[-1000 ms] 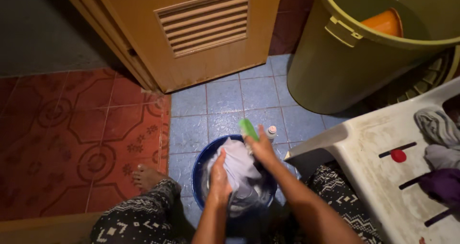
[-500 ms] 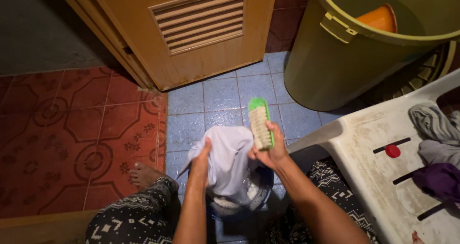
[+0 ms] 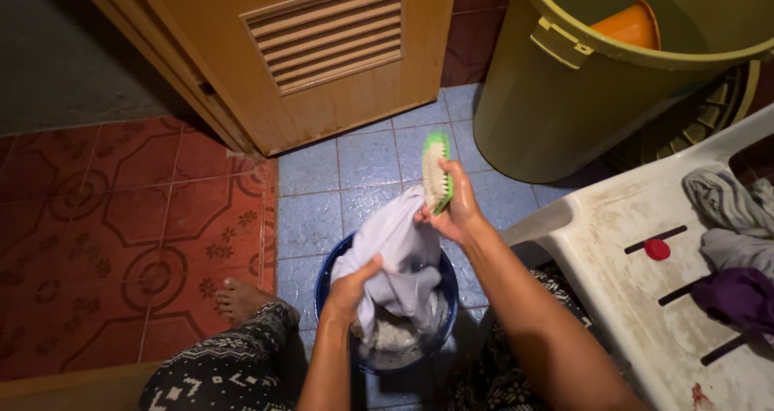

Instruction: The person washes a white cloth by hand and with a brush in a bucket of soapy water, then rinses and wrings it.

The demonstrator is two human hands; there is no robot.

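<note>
A wet white cloth (image 3: 395, 250) hangs over a blue basin (image 3: 326, 274) that holds soapy water and more laundry. My left hand (image 3: 352, 286) grips the cloth's lower left part just above the basin. My right hand (image 3: 455, 209) pinches the cloth's top edge and also holds a green scrub brush (image 3: 436, 171), bristles facing left, raised above the basin.
A large olive tub (image 3: 556, 104) of water with an orange scoop (image 3: 629, 25) stands at the back right. A white plastic chair (image 3: 629, 282) with damp clothes (image 3: 734, 242) is on the right. A wooden louvred door (image 3: 322, 56) is behind, my bare foot (image 3: 242, 298) left of the basin.
Both hands lifted the cloth out of the basin. Then my left hand dropped lower on it while my right hand raised the brush and the top edge higher.
</note>
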